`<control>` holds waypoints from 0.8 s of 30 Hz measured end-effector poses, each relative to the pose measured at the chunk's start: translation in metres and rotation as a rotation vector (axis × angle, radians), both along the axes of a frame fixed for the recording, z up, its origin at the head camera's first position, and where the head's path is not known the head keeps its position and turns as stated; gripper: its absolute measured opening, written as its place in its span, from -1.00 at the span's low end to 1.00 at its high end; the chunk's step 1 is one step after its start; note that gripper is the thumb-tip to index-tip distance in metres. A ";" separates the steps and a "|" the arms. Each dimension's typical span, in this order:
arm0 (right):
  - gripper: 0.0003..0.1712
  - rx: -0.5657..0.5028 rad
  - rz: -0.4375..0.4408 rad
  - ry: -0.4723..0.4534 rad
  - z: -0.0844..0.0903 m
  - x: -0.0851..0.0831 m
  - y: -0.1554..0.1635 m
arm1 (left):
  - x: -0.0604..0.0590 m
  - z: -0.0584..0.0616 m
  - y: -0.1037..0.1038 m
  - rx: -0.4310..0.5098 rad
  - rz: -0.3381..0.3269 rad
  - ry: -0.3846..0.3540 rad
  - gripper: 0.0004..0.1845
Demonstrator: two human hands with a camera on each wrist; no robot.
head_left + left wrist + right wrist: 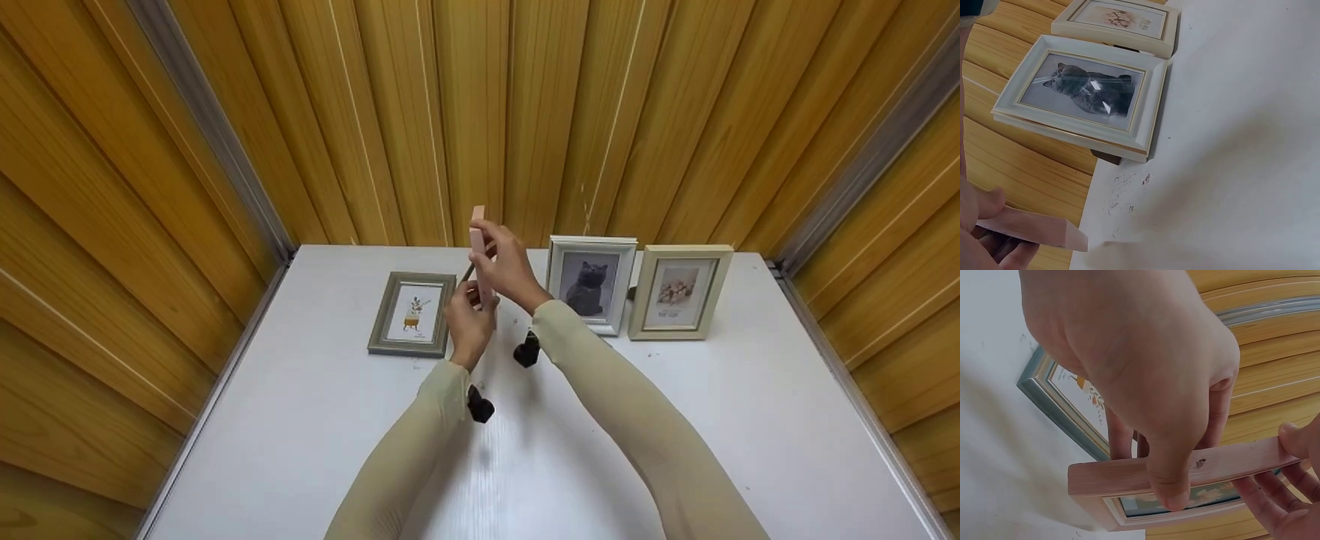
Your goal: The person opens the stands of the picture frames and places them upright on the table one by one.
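A pink picture frame point(478, 241) is held upright and edge-on near the back of the table. My right hand point(512, 266) grips its upper part, thumb on the near edge. Lower down, my left hand point(470, 321) holds the same frame, its thumb pressed over the edge in the right wrist view. A floral picture point(1207, 496) shows behind its front there. On the frame's left side a thin dark strip point(466, 272) slants down towards the left hand. The frame's lower corner point(1075, 239) appears close over the white tabletop in the left wrist view.
Left of my hands, a grey-green frame point(381, 315) with a plant picture leans back. To the right stand a white frame point(553, 289) with a cat picture and a cream frame point(637, 319) with a flower picture. Wood-patterned walls point(480, 112) surround the white table point(300, 420).
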State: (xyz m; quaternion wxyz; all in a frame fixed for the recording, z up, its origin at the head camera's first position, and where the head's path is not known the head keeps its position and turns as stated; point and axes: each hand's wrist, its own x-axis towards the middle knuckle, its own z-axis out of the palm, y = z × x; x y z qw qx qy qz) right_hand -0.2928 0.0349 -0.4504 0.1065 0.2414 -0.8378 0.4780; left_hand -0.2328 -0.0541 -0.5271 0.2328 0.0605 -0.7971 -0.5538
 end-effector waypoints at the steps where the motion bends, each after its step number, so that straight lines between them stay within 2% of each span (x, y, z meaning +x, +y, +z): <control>1: -0.42 0.000 0.001 0.000 -0.001 0.000 0.000 | 0.000 0.000 0.000 0.002 -0.001 -0.002 -0.71; 10: -0.42 -0.006 -0.005 0.008 -0.003 0.002 -0.001 | -0.001 -0.002 -0.002 -0.024 -0.003 -0.039 -0.70; 17: -0.42 0.030 0.100 0.029 -0.008 -0.001 0.003 | -0.002 -0.002 -0.011 -0.041 -0.008 -0.080 -0.70; 20: -0.39 0.032 0.073 0.011 -0.011 -0.005 0.007 | -0.002 -0.001 -0.016 -0.020 -0.019 -0.105 -0.69; 24: -0.31 0.037 -0.022 -0.076 -0.017 -0.009 0.016 | -0.005 0.002 -0.023 -0.002 -0.023 -0.100 -0.65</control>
